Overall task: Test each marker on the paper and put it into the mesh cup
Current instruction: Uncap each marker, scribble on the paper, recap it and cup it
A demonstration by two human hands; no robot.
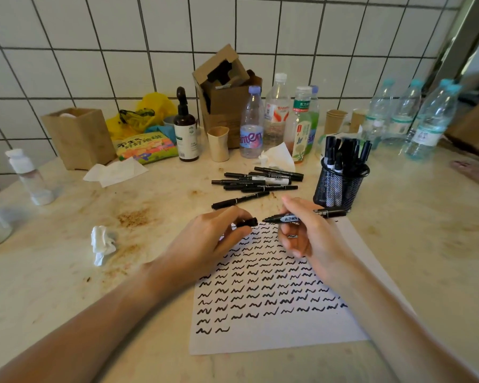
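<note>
My right hand (310,233) grips an uncapped black marker (296,217) above the top of the paper (274,335), its bare tip pointing left. My left hand (213,233) pinches the marker's black cap (248,222), a short gap from the tip. The white sheet is covered with rows of black squiggles. A black mesh cup (339,186) stands to the right behind my hands, holding several markers. A loose pile of black markers (257,179) lies on the counter beyond the paper, with one marker (238,200) lying apart, nearer my left hand.
Plastic bottles (250,125), paper cups (218,143), a cardboard box (224,89) and a brown pump bottle (186,128) crowd the back by the tiled wall. A crumpled tissue (103,243) lies left of my left hand. More water bottles (426,120) stand at the far right.
</note>
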